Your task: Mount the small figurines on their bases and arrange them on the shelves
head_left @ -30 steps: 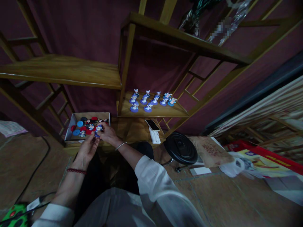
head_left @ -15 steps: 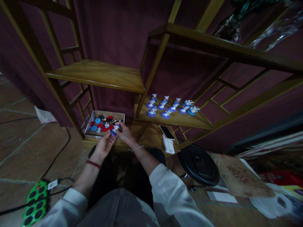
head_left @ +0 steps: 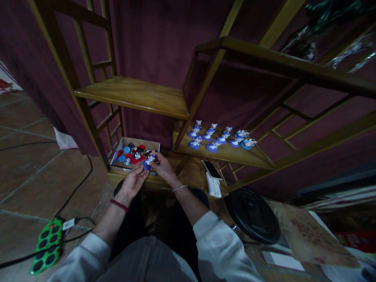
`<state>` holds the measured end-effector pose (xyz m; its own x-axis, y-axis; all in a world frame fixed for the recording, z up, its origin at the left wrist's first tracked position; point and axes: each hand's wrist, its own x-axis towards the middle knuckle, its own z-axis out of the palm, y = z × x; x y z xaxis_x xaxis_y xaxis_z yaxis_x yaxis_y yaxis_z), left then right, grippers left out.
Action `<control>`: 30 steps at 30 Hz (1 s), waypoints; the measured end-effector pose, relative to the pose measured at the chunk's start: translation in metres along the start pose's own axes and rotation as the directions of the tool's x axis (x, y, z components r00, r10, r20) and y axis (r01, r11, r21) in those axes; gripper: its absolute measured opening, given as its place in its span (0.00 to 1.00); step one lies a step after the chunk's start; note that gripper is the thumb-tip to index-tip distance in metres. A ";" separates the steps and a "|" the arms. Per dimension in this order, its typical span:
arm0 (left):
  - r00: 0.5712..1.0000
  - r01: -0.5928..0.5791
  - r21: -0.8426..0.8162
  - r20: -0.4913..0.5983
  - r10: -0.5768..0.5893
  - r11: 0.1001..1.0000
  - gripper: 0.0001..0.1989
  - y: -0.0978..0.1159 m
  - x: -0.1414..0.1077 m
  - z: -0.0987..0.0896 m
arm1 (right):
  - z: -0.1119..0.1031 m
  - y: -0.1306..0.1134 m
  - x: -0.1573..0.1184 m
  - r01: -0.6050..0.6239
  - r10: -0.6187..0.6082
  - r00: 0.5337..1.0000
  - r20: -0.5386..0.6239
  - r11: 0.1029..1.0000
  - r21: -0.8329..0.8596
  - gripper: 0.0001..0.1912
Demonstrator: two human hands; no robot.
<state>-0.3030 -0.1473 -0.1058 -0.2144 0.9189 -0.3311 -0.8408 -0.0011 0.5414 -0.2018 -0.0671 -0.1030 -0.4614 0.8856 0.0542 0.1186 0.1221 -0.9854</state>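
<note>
A small purple-haired figurine [head_left: 150, 159] on a round purple base is held between both hands, over the front edge of a shallow cardboard box. My right hand [head_left: 163, 167] grips its body from the right with thumb and fingers. At the base, my left hand [head_left: 135, 182] has its fingertips closed on the lower left side. Inside the box [head_left: 133, 140] lie red, blue and dark round bases and several small figurines, one a white-and-blue figurine [head_left: 128, 161]. Several similar purple figurines [head_left: 195, 142] stand in rows on the wooden shelf to the right.
A phone [head_left: 212, 170] leans on a white object [head_left: 214, 187] on the lower board. Above the box juts a wooden shelf [head_left: 132, 94]. A black round stool [head_left: 252, 215] stands at right. On the floor at left lies a green power strip [head_left: 47, 244] with cables.
The view has shifted slightly, so the shelves appear further right and lower. In both hands, the figurine has tilted, with its purple base now turned more to the left.
</note>
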 end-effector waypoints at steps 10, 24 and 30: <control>0.999 -0.029 0.032 0.030 0.028 0.999 0.09 0.001 0.005 -0.005 | 0.003 0.004 0.004 0.015 -0.013 1.000 -0.019 0.996 0.084 0.17; 0.998 -0.040 0.013 0.052 0.039 0.999 0.07 0.001 0.015 -0.012 | 0.002 0.012 0.012 0.025 -0.024 0.999 -0.045 1.000 0.015 0.17; 0.998 -0.026 0.055 0.062 0.022 0.998 0.09 0.001 0.025 -0.015 | 0.001 0.023 0.019 0.011 -0.016 0.999 -0.051 0.995 -0.102 0.17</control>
<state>-0.3168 -0.1301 -0.1246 -0.2023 0.9412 -0.2707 -0.8061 -0.0030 0.5917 -0.2092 -0.0477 -0.1249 -0.4175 0.9053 0.0782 0.2023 0.1765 -0.9633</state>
